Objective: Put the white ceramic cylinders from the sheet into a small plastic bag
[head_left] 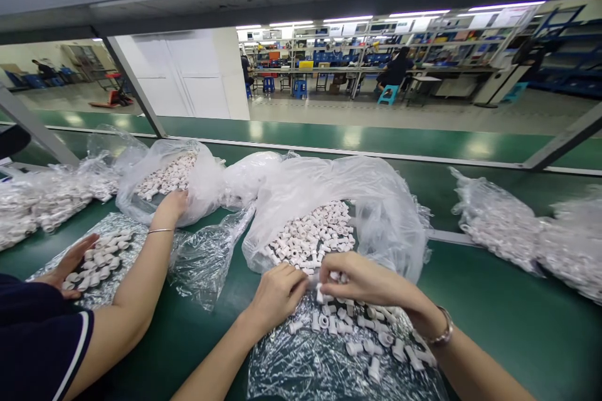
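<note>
Nearest, two forearms [226, 354] reach along both sides of a crinkled clear plastic film [282, 366], where small white plastic pipe fittings [374, 368] lie scattered. Farther on, the left hand [281, 291] has its fingers bent together and the right hand [355, 279] curls thumb and fingers downward, but I cannot tell whether either pinches a piece. Just behind, more fittings are heaped inside a wide, cloudy white plastic bag [388, 213].
</note>
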Demonstrator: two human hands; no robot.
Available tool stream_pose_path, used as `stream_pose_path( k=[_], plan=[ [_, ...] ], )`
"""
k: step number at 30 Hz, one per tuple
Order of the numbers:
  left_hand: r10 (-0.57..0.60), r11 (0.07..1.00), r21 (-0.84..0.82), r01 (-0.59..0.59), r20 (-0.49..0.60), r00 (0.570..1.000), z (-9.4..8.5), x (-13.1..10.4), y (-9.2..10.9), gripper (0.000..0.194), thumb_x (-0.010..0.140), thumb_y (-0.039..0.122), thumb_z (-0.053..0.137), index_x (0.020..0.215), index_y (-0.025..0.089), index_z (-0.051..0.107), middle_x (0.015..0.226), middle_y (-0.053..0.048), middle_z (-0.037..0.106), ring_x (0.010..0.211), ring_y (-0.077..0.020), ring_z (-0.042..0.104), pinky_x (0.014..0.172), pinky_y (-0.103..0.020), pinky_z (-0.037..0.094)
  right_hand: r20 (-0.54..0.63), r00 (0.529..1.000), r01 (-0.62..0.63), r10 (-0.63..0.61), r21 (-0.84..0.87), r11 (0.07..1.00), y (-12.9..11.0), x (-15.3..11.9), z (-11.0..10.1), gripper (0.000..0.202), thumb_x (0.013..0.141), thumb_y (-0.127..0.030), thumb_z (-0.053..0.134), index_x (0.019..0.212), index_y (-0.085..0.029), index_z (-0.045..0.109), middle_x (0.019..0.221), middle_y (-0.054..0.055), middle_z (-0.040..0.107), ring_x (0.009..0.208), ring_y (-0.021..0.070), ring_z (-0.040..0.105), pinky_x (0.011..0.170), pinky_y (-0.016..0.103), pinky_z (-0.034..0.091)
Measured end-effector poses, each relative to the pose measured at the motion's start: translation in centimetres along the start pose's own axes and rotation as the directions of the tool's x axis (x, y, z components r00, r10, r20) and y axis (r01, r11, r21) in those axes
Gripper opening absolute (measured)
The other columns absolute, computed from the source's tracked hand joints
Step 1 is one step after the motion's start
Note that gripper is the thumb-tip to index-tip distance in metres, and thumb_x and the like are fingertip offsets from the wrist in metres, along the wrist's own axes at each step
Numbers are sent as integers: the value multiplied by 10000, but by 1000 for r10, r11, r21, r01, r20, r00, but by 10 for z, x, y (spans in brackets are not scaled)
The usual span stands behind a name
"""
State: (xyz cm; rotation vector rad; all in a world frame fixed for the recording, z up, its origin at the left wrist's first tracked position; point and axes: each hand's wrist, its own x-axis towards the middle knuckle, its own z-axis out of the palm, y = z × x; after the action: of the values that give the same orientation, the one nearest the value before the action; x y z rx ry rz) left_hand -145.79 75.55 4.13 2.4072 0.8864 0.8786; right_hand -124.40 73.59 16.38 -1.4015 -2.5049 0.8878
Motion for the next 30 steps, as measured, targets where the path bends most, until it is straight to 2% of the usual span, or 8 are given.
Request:
stream_pose_path(
  k=[4, 9, 12, 17, 21, 23, 25, 30],
  plan=[
    [-90, 992, -97, 83, -71, 993, -3, 1, 1, 183, 1001, 252, 463, 923, 195, 619, 876, -22, 659, 853, -175, 598, 743, -295, 441, 105, 993, 74, -48, -263, 962, -16, 1, 23, 87, 895, -218, 627, 812, -197, 617, 772, -4, 626, 605, 138, 499, 539, 275, 299],
    [-80, 990, -121, 73, -59, 995, -4, 1, 2, 171, 995, 244, 475, 914, 193, 617, 874, -21, 655, 855, -175, 597, 754, -297, 446, 99, 993, 108, -71, -448, 888, -13, 6, 41, 101, 916, -248, 615, 841, -181, 621, 804, 26, 608, 571, 146, 488, 498, 291, 246],
    [-60, 986, -155, 54, -37, 997, -6, 1, 4, 165, 995, 246, 468, 952, 195, 619, 895, -33, 642, 856, -176, 604, 748, -291, 457, 84, 993, 111, -82, -440, 891, -13, 2, 36, 100, 924, -285, 632, 927, -185, 630, 880, 44, 626, 638, 175, 547, 524, 291, 301],
    [-27, 980, -196, 26, -5, 1000, -10, 2, 9, 196, 985, 220, 458, 1081, 207, 628, 954, -58, 639, 852, -183, 612, 736, -292, 472, 43, 996, 87, -79, -262, 961, -20, -8, 10, 149, 988, -337, 556, 1037, -232, 649, 939, 38, 658, 745, 189, 608, 593, 284, 379],
    [80, 979, -196, -62, 82, 993, -10, 1, 11, 176, 960, 209, 509, 1043, 209, 665, 929, -51, 667, 875, -189, 617, 734, -288, 464, -123, 992, -24, -5, -229, 973, -6, -7, -5, 214, 1023, -326, 464, 950, -226, 639, 907, 32, 672, 747, 181, 610, 619, 284, 380],
    [114, 979, -180, -91, 120, 986, -8, 1, 11, 149, 949, 218, 541, 992, 210, 683, 893, -39, 672, 864, -183, 617, 726, -283, 458, -203, 978, -107, 51, -277, 955, 6, -2, -7, 218, 1012, -291, 454, 901, -214, 625, 884, 40, 673, 731, 187, 606, 611, 289, 371],
    [120, 982, -165, -95, 143, 982, -7, 0, 11, 150, 952, 233, 547, 976, 211, 694, 871, -33, 673, 850, -175, 616, 718, -278, 457, -225, 971, -149, 82, -303, 941, 17, 3, -4, 204, 993, -265, 463, 880, -212, 624, 869, 40, 673, 707, 186, 599, 595, 287, 362],
    [117, 983, -159, -93, 149, 982, -6, -1, 9, 191, 970, 262, 518, 979, 211, 702, 862, -48, 681, 847, -186, 623, 721, -288, 476, -136, 987, -123, 81, -340, 932, 29, 15, 15, 81, 914, -247, 573, 876, -211, 635, 879, 34, 667, 752, 196, 614, 615, 273, 373]
  ],
)
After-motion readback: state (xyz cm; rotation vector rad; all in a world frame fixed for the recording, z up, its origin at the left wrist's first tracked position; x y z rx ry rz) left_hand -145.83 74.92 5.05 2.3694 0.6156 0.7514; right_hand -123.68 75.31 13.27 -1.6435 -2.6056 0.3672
